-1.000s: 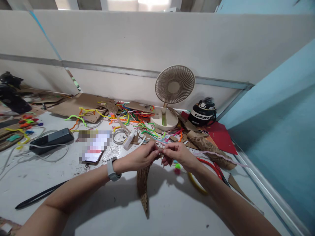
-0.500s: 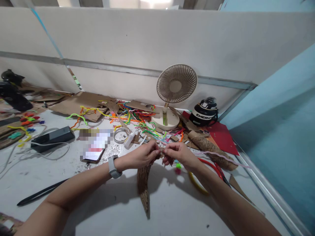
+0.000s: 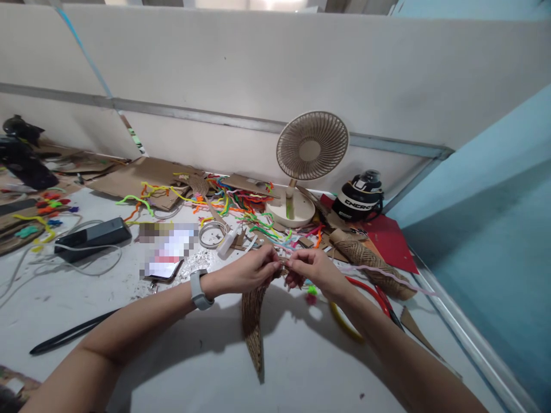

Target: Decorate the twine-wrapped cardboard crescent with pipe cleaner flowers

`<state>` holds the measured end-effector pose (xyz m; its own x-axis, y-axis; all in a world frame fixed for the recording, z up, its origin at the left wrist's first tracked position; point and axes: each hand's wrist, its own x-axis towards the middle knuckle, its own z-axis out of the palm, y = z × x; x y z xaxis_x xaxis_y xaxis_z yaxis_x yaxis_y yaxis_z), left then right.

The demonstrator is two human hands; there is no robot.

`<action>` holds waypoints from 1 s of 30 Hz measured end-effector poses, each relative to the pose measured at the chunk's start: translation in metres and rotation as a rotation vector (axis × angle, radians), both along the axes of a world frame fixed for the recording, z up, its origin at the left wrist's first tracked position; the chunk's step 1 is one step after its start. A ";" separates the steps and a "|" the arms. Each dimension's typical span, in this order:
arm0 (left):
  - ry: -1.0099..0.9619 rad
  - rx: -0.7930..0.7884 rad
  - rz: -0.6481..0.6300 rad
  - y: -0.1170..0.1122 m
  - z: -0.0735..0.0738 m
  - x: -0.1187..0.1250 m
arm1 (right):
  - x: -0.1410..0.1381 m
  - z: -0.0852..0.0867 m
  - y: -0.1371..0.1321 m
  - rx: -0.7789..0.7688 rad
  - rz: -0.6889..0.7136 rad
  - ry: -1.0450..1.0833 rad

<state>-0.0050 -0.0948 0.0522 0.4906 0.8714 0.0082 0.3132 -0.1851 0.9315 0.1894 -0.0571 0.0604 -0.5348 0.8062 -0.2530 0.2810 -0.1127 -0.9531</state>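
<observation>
My left hand [image 3: 262,268] is closed around the upper end of a curved, pointed piece covered in brown twine [image 3: 253,330], whose tip hangs down towards me. Thumb and forefinger of my right hand [image 3: 310,268] are pinched together at the same upper end, almost touching the left fingertips. What the right fingers grip is too small and covered to make out. A long pale pink pipe cleaner [image 3: 387,275] runs out from behind the right hand to the right; whether that hand holds it I cannot tell. Below the right hand lies a small green and pink pipe-cleaner flower [image 3: 311,294].
Red-handled scissors [image 3: 374,292], a yellow tape ring [image 3: 346,324] and a twine roll [image 3: 374,264] lie at right. Behind stand a fan [image 3: 312,146] and a black bottle [image 3: 358,198]. Leftward are a glue bottle [image 3: 228,242], phone [image 3: 170,255], power bank [image 3: 92,241] and black tweezers [image 3: 73,332].
Almost nothing differs. The view has shifted slightly, and both hands keep the same pinched hold on the twine-covered piece's upper end.
</observation>
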 end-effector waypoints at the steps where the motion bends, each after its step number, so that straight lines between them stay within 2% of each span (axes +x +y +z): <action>1: 0.003 0.000 0.002 0.000 0.000 0.000 | 0.000 0.000 0.000 -0.005 0.001 0.000; 14: -0.007 -0.017 -0.033 0.002 0.000 -0.001 | 0.001 -0.003 0.002 -0.016 0.007 0.020; 30: 0.005 -0.020 -0.029 0.005 -0.009 -0.003 | -0.001 -0.003 0.000 -0.046 0.008 0.061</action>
